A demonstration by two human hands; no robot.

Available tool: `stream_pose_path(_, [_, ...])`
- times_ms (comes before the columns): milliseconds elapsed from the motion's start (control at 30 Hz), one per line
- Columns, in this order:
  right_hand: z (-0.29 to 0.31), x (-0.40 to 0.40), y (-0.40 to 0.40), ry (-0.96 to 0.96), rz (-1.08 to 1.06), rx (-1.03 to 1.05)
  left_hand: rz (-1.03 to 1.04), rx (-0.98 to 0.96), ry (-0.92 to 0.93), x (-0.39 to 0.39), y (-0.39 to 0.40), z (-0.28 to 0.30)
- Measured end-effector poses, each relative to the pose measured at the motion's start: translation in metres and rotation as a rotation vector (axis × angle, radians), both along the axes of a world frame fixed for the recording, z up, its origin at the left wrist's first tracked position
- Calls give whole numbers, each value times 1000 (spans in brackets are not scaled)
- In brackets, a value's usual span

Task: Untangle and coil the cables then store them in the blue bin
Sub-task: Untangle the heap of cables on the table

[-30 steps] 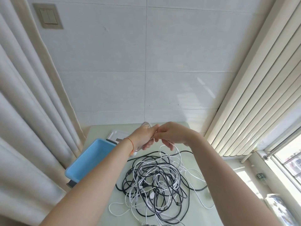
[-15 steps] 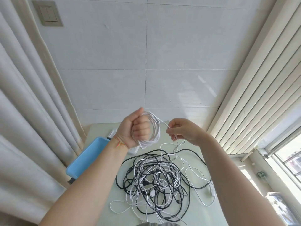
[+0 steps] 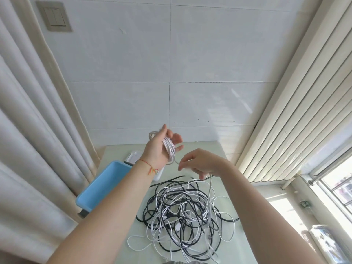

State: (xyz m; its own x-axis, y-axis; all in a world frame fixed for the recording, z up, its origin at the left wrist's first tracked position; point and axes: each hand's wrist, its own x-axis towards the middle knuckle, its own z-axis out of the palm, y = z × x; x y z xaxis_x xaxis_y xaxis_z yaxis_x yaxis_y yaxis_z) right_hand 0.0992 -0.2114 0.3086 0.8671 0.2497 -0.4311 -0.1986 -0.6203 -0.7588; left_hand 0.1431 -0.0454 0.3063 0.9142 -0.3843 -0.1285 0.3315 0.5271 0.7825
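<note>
A white cable coil (image 3: 169, 149) is wound around my left hand (image 3: 161, 149), which is raised above the table with its fingers spread inside the loops. My right hand (image 3: 198, 163) is just to the right and lower, pinching the loose strand that runs from the coil down to the pile. A tangle of black and white cables (image 3: 184, 212) lies on the pale green table (image 3: 247, 244). The blue bin (image 3: 101, 189) stands at the table's left edge, partly behind my left forearm.
A white flat object (image 3: 134, 156) lies behind the bin. Curtains hang close on the left, vertical blinds on the right, and a tiled wall rises behind the table. A window is at the far right.
My left hand has turned and opened its fingers inside the coil. My right hand has dropped lower and nearer, drawing the strand under the coil.
</note>
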Motion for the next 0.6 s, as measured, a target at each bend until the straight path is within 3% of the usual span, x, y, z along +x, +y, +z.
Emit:
stream_pose_path(200, [5, -4, 11, 199, 129, 162, -115, 698, -413, -17, -10, -5])
stream_pose_path(300, [4, -6, 8, 285, 167, 216, -105, 985, -517, -20, -11, -5])
stream_pose_path(467, [0, -6, 13, 271, 204, 194, -109, 1161, -573, -15, -14, -12])
stream_pose_path(600, [0, -7, 2, 198, 115, 307, -206, 1152, -443, -11, -6, -16])
